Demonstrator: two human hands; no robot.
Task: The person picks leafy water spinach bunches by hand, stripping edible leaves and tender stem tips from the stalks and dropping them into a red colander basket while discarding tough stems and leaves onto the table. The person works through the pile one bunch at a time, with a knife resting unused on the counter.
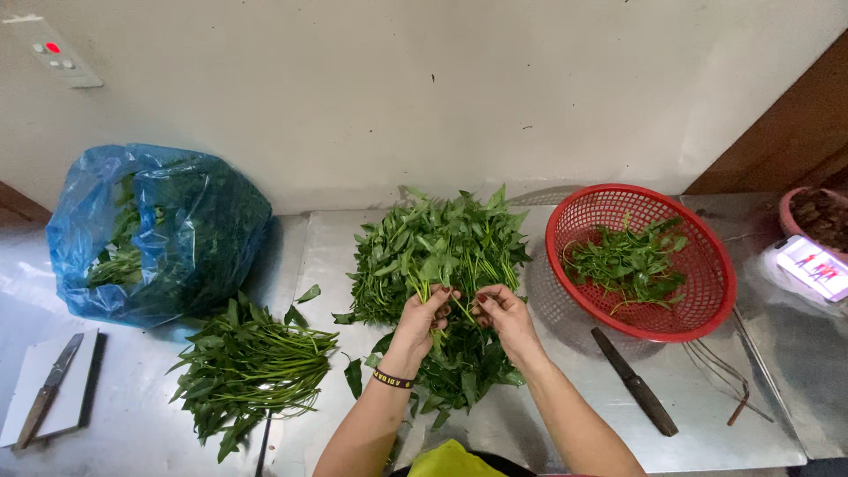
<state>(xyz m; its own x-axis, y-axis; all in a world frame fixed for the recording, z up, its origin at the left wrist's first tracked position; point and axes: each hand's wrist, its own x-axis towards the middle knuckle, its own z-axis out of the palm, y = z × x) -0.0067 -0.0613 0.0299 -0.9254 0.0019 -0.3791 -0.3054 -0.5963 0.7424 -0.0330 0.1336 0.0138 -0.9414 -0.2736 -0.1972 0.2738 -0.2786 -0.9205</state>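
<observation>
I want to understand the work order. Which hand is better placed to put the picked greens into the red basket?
Probably the right hand. It is on the side of the red basket, which stands to the right of the pile. The left hand would have to cross over it.

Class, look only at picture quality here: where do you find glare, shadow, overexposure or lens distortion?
Head view: soft glare on the metal table at far left; the phone screen is blown out bright; the red basket casts a meshed shadow to its left; wide-angle bending curves the wall edge; both hands and the central leafy greens look sharp.
</observation>
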